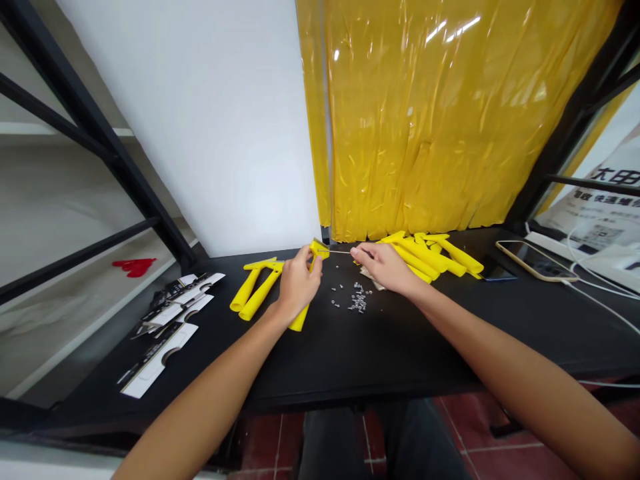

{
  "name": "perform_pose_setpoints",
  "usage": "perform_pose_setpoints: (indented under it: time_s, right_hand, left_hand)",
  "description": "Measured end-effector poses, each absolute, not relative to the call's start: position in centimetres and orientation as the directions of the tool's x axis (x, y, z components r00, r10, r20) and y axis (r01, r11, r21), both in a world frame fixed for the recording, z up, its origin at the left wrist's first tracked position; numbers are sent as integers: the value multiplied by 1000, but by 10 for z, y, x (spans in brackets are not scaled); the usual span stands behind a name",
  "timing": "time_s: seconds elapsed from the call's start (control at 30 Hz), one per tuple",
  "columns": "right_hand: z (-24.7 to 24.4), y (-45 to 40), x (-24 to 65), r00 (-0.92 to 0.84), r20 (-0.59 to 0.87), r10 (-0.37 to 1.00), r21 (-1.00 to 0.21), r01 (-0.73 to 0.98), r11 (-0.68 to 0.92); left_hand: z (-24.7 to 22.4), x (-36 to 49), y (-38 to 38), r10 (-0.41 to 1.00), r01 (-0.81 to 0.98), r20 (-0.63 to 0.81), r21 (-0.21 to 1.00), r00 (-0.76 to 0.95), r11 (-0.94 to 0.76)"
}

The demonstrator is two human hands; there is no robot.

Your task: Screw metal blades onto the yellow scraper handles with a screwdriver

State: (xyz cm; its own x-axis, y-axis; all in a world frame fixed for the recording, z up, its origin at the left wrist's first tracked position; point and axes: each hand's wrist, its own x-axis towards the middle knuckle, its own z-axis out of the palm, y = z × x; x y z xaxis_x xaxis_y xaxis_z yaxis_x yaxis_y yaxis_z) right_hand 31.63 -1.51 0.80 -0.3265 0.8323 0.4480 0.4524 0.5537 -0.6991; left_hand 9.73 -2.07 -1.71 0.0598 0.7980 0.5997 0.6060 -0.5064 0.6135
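My left hand (pixel 299 283) is closed around a yellow plastic scraper handle (pixel 299 320), whose wide head tilts up between thumb and fingers. In my right hand (pixel 386 265) the fingers pinch a screwdriver (pixel 341 252); its thin metal shaft reaches left to the handle's head. The fingers hide the screwdriver's grip. On the black table between and below my hands lies a loose scatter of small screws (pixel 358 300). Similar yellow handles (pixel 259 293) rest left of my left hand. A pile of more yellow handles (pixel 430 257) lies just beyond my right hand.
Black-and-white printed cards (pixel 165 360) lie at the table's left. A phone (pixel 535 260) with a white cable (pixel 597 308) and a dark flat device (pixel 497 272) lie at right. Behind stand a white panel (pixel 210 133) and a yellow plastic curtain (pixel 420 127).
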Motion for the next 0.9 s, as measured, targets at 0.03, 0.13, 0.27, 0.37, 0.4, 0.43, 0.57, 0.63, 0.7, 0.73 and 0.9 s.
perform_pose_setpoints:
  time_s: [0.03, 0.13, 0.27, 0.37, 0.4, 0.43, 0.57, 0.63, 0.7, 0.73, 0.9]
  right_hand:
    - [7, -14, 316, -319, 420, 849, -746, 412, 524]
    - [4, -13, 313, -283, 333, 899, -842, 340, 419]
    - [3, -13, 313, -289, 318, 903, -854, 326, 405]
    - [6, -12, 316, -284, 341, 896, -885, 224, 408]
    - [7, -11, 318, -262, 350, 899, -904, 156, 398]
    - [7, -9, 319, -234, 361, 903, -918, 81, 388]
    - [3, 4, 324, -124, 414, 902, -910, -87, 406]
    - [-2, 13, 327, -104, 421, 901, -907, -56, 417]
    - [-6, 19, 331, -97, 416, 904, -905, 50, 422]
    - [-8, 21, 333, -92, 422, 902, -893, 130, 431]
    - [-6, 19, 340, -195, 446, 874, -698, 535, 476]
  left_hand:
    - [-17, 97, -20, 796, 615, 603, 607, 56, -503]
    - [-17, 96, -17, 802, 600, 595, 626, 45, -498]
    - [-12, 93, -8, 873, 428, 484, 779, 55, -459]
    - [-6, 87, -2, 954, 225, 297, 928, 39, -298]
    - [-4, 85, 0, 973, 165, 226, 959, 46, -231]
    - [-3, 83, 1, 985, 117, 164, 978, 60, -170]
    - [1, 81, 0, 990, 52, 73, 995, 117, -80]
    - [3, 82, -2, 990, 49, 73, 996, 119, -80]
    - [4, 84, -4, 991, 59, 76, 995, 109, -83]
    - [5, 84, -4, 992, 67, 81, 994, 96, -88]
    - [1, 81, 1, 992, 94, 119, 988, 39, -122]
